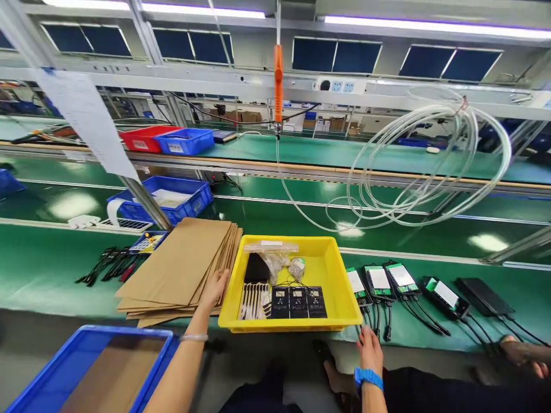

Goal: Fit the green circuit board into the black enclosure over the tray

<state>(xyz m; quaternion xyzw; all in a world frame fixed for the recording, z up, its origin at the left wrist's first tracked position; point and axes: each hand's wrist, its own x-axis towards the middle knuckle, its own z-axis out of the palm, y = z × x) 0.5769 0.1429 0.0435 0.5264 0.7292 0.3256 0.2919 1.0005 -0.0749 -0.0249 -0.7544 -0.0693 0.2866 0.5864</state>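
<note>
Cardboard sheets under left hand; no writing is legible.

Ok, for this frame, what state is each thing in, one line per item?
Left hand: open, flat on stack of flat brown cardboard sheets.
Right hand: open, at the green bench edge.
Yellow plastic tray: partly filled.
Orange hanging screwdriver: unheld.

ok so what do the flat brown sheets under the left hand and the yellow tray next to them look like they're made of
The brown sheets look like matte kraft cardboard: dull tan faces and thin layered edges fanned in a stack, probably flattened boxes. The left hand rests on their right edge. The yellow tray looks like moulded plastic: uniform bright colour, a slight sheen and a rounded rolled rim.
</note>
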